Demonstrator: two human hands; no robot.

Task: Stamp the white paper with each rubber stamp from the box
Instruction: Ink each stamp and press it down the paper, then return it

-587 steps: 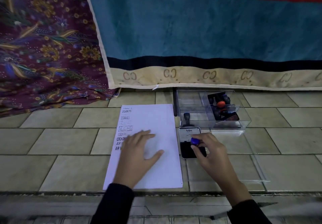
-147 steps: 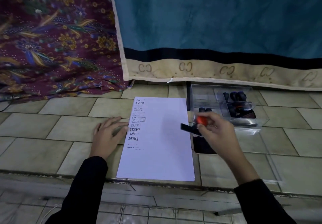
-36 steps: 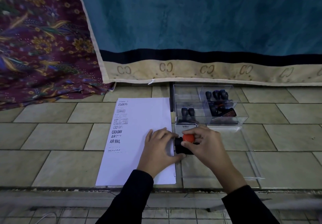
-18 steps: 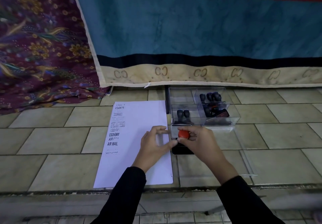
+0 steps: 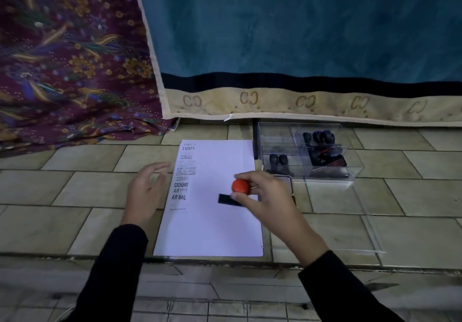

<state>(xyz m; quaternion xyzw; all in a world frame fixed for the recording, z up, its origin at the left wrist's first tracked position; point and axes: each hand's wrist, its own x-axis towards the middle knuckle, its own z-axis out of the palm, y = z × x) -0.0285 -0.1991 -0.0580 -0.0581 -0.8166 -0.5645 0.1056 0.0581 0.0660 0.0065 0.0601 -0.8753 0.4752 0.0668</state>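
Fingers (image 5: 243, 197) of the right hand (image 5: 270, 201) pinch the round red knob of a rubber stamp (image 5: 240, 186), its flat black base poised over the smooth white paper (image 5: 215, 231), probably seeking bare sheet at 3 o'clock of the printed column (image 5: 182, 184). Beside the paper at 9 o'clock is the left hand (image 5: 146, 191), fingers loosely spread.

Reading dim and underexposed throughout, muting colours. Glowing brightest on the flat white sheet of paper (image 5: 212, 231). Glinting faintly along the rim of the clear plastic compartment box (image 5: 332, 174). Smearing slightly at the fingers of the left hand (image 5: 145, 191). Bowing the beige floor tile (image 5: 75, 186) joints toward the edges.
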